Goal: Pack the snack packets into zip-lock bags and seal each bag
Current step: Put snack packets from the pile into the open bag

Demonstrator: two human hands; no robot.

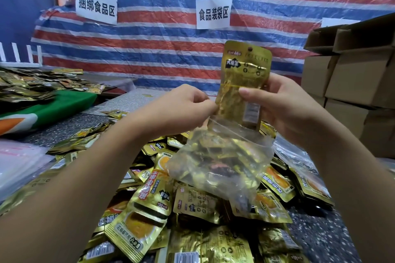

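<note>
Our right hand (pixel 284 109) grips a gold snack packet (pixel 243 83) upright, thumb across its front, lower end going into the mouth of the zip-lock bag (pixel 220 160). Our left hand (pixel 183 111) pinches the bag's rim at the left edge of the opening, fingers closed on the plastic. The bag hangs in the air below both hands, unsealed, already holding several packets; exact count not readable through the creased plastic. Below it, a heap of loose packets (pixel 192 209) covers the speckled table (pixel 320 237). Spare clear bags (pixel 19 160) lie at left. Further out: more packets on a green cloth (pixel 62 102), cardboard boxes (pixel 352 83) at right, striped tarp (pixel 171 28) behind with paper signs (pixel 213 13)
</note>
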